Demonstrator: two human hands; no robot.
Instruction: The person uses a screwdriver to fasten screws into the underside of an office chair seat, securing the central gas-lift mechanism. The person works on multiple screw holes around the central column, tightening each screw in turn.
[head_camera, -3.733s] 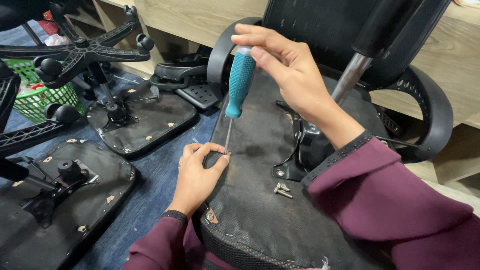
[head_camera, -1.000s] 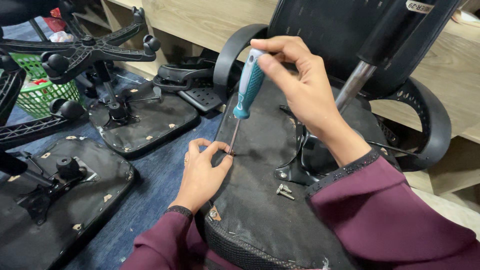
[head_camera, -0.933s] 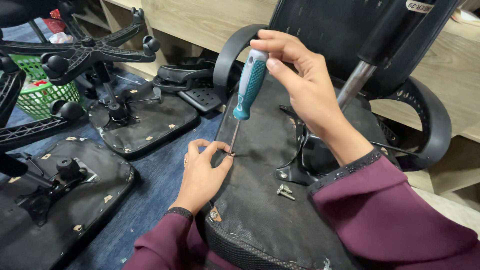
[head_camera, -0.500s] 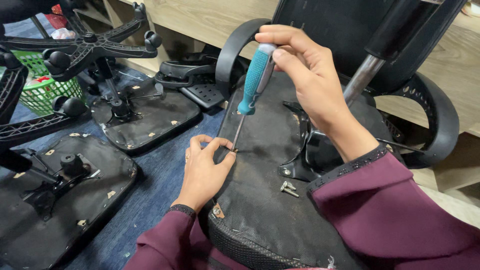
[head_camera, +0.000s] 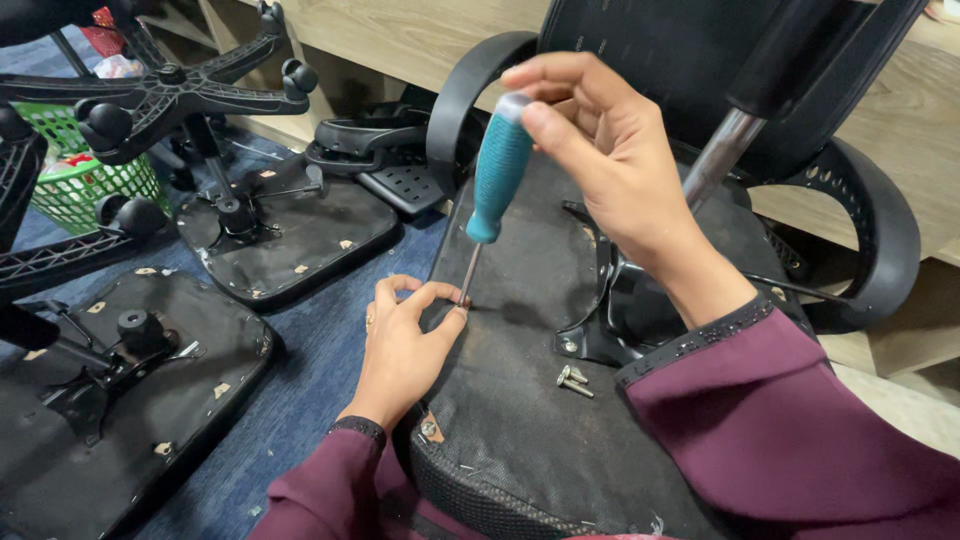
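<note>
The upturned seat (head_camera: 560, 400) lies black underside up, and on it the screwdriver (head_camera: 497, 175) stands nearly upright, its long axis leaning slightly right toward the top, teal handle high and tip down near the seat's left edge. The right hand (head_camera: 610, 170) closes its fingers around the handle's top. The left hand (head_camera: 405, 345), nearer the tip, pinches thumb and forefinger at it; whether they hold a screw is hidden.

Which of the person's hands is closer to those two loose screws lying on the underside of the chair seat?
The left hand. It rests on the seat beside the loose screws, steadying the screwdriver tip. The right hand grips the handle higher up, farther away.
</note>
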